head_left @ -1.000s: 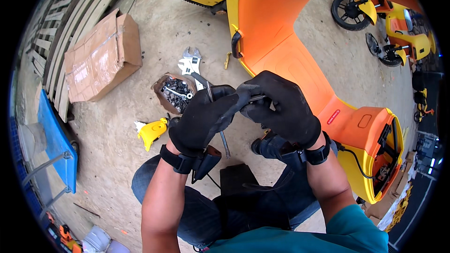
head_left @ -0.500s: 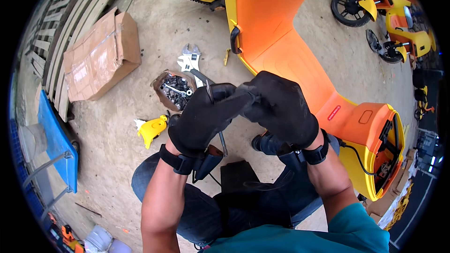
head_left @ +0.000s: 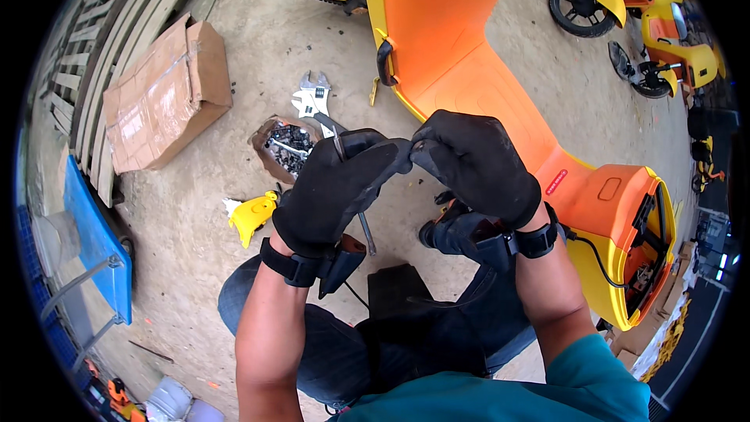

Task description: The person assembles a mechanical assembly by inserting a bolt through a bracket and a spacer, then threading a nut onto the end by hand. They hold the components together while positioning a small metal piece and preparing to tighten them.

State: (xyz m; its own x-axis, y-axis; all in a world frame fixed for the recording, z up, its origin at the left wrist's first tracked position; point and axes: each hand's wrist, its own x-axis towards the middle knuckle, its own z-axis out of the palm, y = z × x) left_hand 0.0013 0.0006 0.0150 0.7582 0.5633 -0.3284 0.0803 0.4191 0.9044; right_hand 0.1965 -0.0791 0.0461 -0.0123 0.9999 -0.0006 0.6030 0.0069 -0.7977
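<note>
The left hand (head_left: 332, 187) gripped a metal rod (head_left: 366, 233).
It slanted steeply down-right, left of the curled right hand (head_left: 483, 168) (whether that held anything, I couldn't tell).

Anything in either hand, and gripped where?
Left hand: a slim metal tool, gripped around its middle, both ends sticking out. Right hand: fingertips bunched; can't tell whether they pinch anything small.

Bright, diffuse light covered the concrete floor (head_left: 199, 281).
Clear tape (head_left: 139, 119) glinted on the cardboard box (head_left: 176, 86); the wooden pallet (head_left: 117, 41) bowed toward the black fisheye rim, where detail softened.
</note>
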